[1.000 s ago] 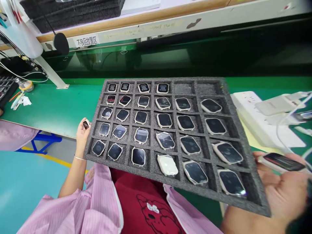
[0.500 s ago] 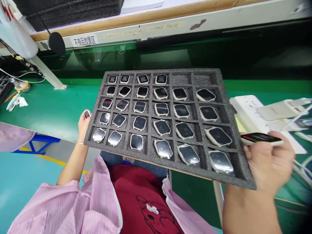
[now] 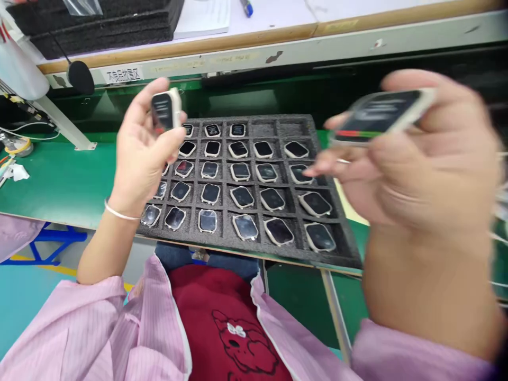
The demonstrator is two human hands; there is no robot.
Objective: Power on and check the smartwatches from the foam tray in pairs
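My left hand (image 3: 141,143) is raised over the tray's left end, its fingers closed on a strapless smartwatch (image 3: 162,111) with a pale case and lit text on its screen. Higher and nearer on the right, my right hand (image 3: 420,148) grips another smartwatch (image 3: 377,116), blurred by motion, with red and green on its lower screen edge. Below both lies a grey foam tray (image 3: 264,128) of square pockets. Most visible pockets hold a pale-cased watch, mostly dark-screened; two at the far right are bare. The left hand hides part of the tray's left side.
A green bench (image 3: 79,180) carries the tray near its front edge. Behind is a shelf with black foam (image 3: 107,26), paper (image 3: 202,18) and a blue pen (image 3: 246,7). A metal post (image 3: 65,119) and a round black disc (image 3: 80,77) stand at left.
Both hands have left the tray's sides and risen above it, each still holding its watch. The tray has gone from being held tilted to lying on the bench.
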